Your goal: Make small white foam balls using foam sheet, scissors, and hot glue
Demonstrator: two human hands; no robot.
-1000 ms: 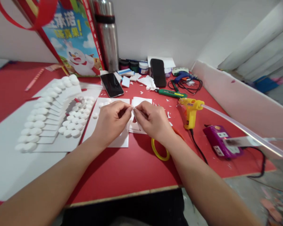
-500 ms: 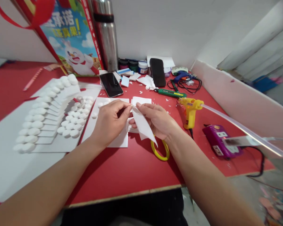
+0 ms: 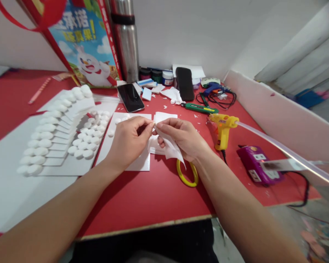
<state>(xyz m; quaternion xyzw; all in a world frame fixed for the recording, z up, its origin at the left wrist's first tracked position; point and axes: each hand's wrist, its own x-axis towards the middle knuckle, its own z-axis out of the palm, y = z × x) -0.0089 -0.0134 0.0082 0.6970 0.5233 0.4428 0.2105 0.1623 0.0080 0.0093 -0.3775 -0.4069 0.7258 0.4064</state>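
Observation:
A thin white sheet of paper (image 3: 173, 148) hangs from my right hand (image 3: 186, 138), pinched between thumb and fingers. My left hand (image 3: 131, 140) pinches the upper corner of the same sheet, its thumb and forefinger meeting my right fingertips. Beneath the hands lie a white board (image 3: 138, 166) with a few small white discs and a stack of white paper (image 3: 166, 116). Yellow scissor-like handle loops (image 3: 188, 184) show just below my right hand; the rest is hidden.
Left stands a stepped row of white cards with discs (image 3: 55, 153). To the right are a yellow glue gun (image 3: 222, 131) with a long glue stick and a purple box (image 3: 257, 164). Behind lie two phones (image 3: 130, 96), a green cutter (image 3: 200, 108), a steel flask (image 3: 127, 47) and a gift bag (image 3: 90, 65).
The sheet has curled and folded in closer under my right hand, whose thumb has shifted toward my left fingertips. The whole view has shifted slightly.

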